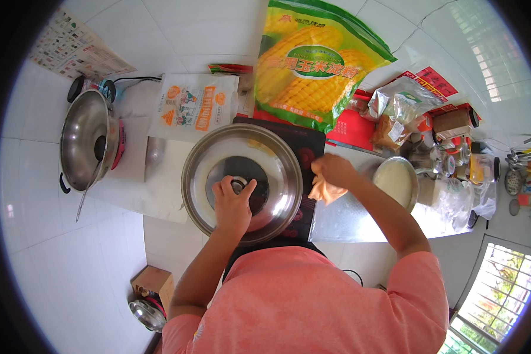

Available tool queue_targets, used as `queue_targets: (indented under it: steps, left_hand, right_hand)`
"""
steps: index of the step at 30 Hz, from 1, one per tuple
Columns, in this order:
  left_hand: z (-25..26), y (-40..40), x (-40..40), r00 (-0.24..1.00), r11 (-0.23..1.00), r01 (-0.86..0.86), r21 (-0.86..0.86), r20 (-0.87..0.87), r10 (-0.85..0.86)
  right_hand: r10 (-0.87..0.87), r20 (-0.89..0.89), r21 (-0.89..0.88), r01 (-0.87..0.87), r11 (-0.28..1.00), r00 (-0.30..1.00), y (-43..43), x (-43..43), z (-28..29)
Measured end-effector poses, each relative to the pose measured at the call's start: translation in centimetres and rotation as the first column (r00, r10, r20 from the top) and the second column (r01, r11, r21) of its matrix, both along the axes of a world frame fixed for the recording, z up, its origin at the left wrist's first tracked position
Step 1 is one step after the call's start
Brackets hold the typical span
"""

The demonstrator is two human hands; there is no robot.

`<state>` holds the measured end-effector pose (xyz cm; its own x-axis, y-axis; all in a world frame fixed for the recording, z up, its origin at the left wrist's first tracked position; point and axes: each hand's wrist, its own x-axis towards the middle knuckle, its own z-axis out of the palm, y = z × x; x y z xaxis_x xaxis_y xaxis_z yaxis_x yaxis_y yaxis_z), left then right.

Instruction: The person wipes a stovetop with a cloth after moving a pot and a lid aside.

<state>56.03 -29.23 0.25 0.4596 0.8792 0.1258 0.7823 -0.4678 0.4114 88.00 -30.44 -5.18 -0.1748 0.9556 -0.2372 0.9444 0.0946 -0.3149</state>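
Note:
My left hand (233, 203) grips the round knob (238, 185) at the centre of a steel pot lid with a dark glass middle (279, 208). The lid lies over a black induction cooktop (308, 150); whatever is under it is hidden. Bunched in my right hand (336, 171) is an orange cloth (326, 190), held just right of the lid above the cooktop's edge. The right hand is slightly blurred. Further right, a metal bowl (394, 183) with a pale, creamy content stands on the counter.
A yellow and green cornstarch bag (312, 66) stands behind the cooktop. At left, a steel wok (84, 141) is propped up with a ladle (88, 188) in it. Jars (440, 160) and plastic bags (451, 199) crowd the right end. A cardboard box (152, 283) sits low at left.

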Motion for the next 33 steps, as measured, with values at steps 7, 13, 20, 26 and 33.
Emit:
queue_targets:
  steps: [7, 13, 20, 26, 33]
  left_hand:
    - [0.2, 0.0, 0.1, 1.000, 0.999, -0.018, -0.032, -0.011, 0.018]
    - [0.0, 0.1, 0.1, 1.000, 1.000, -0.001, 0.005, -0.010, 0.001]
    - [-0.3, 0.1, -0.3, 1.000, 1.000, 0.010, 0.021, -0.003, -0.010]
    - [-0.2, 0.1, 0.0, 1.000, 1.000, 0.012, 0.003, 0.004, -0.012]
    - [-0.3, 0.1, -0.1, 1.000, 1.000, 0.000, -0.018, 0.010, 0.000]
  right_hand:
    - [-0.087, 0.111, 0.091, 0.077, 0.993, 0.990, -0.1, -1.4, 0.4]
    - [-0.077, -0.066, 0.002, 0.077, 0.997, 0.995, 2.4, 0.3, 0.7]
    - [0.024, 0.075, -0.101, -0.016, 0.995, 0.997, 1.9, -0.5, 1.6]
    - [-0.107, -0.005, 0.142, 0.106, 0.984, 0.994, 1.7, -1.3, 0.0]
    - [-0.014, -0.004, -0.040, 0.013, 0.999, 1.000, 3.7, -0.6, 0.6]
